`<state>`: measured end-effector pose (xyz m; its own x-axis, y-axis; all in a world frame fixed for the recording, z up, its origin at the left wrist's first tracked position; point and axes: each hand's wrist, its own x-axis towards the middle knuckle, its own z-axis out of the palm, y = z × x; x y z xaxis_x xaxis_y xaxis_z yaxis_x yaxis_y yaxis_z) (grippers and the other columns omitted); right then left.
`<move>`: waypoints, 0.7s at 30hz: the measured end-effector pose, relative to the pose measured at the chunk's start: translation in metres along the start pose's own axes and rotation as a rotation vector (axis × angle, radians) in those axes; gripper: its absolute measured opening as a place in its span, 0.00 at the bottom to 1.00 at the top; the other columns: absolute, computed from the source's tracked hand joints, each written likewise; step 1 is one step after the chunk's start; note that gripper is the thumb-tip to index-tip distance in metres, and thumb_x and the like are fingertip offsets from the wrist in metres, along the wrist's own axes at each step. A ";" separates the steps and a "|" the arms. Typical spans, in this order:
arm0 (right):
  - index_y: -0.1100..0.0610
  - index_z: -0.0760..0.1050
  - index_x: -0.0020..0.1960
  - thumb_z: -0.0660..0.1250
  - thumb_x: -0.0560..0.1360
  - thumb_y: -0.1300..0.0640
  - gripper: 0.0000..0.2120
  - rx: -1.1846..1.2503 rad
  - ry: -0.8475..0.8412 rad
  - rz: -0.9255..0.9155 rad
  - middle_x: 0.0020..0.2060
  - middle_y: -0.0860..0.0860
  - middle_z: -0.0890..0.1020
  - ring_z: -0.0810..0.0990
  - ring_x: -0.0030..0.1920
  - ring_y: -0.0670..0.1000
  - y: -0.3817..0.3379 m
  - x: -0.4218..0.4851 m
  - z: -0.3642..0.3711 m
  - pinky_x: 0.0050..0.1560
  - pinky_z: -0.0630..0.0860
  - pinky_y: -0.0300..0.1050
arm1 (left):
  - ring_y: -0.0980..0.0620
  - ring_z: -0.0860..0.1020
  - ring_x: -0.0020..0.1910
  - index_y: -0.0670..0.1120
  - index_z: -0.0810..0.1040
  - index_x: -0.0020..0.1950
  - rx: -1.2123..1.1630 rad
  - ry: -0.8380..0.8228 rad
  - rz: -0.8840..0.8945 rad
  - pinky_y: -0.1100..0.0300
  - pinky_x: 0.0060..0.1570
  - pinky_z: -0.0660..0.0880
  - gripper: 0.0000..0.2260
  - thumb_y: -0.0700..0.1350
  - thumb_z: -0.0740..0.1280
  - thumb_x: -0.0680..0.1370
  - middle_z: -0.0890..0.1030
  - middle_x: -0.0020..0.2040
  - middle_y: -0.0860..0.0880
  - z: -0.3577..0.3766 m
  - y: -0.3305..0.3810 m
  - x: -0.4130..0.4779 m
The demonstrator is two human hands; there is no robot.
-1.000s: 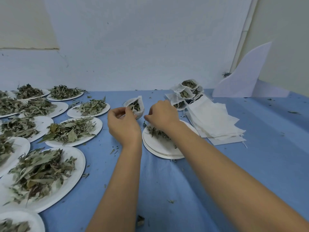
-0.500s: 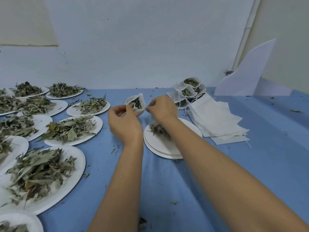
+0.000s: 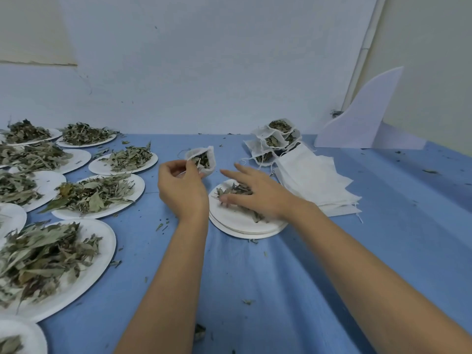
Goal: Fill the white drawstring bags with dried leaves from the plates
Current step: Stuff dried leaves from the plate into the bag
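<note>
My left hand pinches the rim of a small white drawstring bag, held upright with its mouth open and dried leaves inside. To its right, my right hand lies with spread fingers on a small heap of dried leaves. Those leaves sit on a stack of white plates. Filled bags are piled at the back, and flat empty bags lie beside them.
Several white plates heaped with dried leaves cover the left side of the blue tablecloth. A white foam sheet leans on the wall at back right. Leaf crumbs dot the cloth.
My right hand left the bag's mouth and dropped onto the leaves on the plate stack, fingers spread. My left hand keeps the bag in much the same place.
</note>
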<state>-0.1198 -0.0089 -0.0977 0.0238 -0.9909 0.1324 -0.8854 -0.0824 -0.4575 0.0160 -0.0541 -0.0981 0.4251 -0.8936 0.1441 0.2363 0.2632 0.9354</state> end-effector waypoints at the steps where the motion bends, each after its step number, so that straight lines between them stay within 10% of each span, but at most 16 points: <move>1: 0.35 0.58 0.73 0.63 0.72 0.34 0.31 -0.044 -0.039 -0.012 0.77 0.44 0.54 0.52 0.76 0.47 -0.001 0.002 0.003 0.72 0.51 0.48 | 0.45 0.82 0.47 0.51 0.72 0.39 0.006 -0.005 0.002 0.51 0.48 0.80 0.09 0.39 0.67 0.76 0.79 0.42 0.49 0.000 0.000 -0.001; 8: 0.51 0.77 0.55 0.68 0.75 0.46 0.13 0.029 0.025 -0.118 0.55 0.50 0.75 0.72 0.57 0.50 0.001 0.007 0.015 0.53 0.65 0.39 | 0.45 0.82 0.46 0.51 0.72 0.39 0.029 -0.026 0.016 0.51 0.47 0.80 0.09 0.39 0.66 0.76 0.78 0.40 0.51 0.001 -0.001 -0.005; 21: 0.51 0.59 0.33 0.62 0.75 0.57 0.16 -0.067 0.109 0.018 0.35 0.46 0.65 0.66 0.40 0.52 -0.002 0.011 0.021 0.38 0.58 0.45 | 0.46 0.82 0.46 0.49 0.72 0.41 0.089 -0.047 0.032 0.53 0.47 0.79 0.07 0.39 0.65 0.76 0.79 0.41 0.50 0.001 0.001 -0.007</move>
<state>-0.1080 -0.0223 -0.1138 -0.0399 -0.9744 0.2212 -0.9142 -0.0538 -0.4018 0.0121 -0.0478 -0.0981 0.3889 -0.9020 0.1874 0.1438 0.2603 0.9547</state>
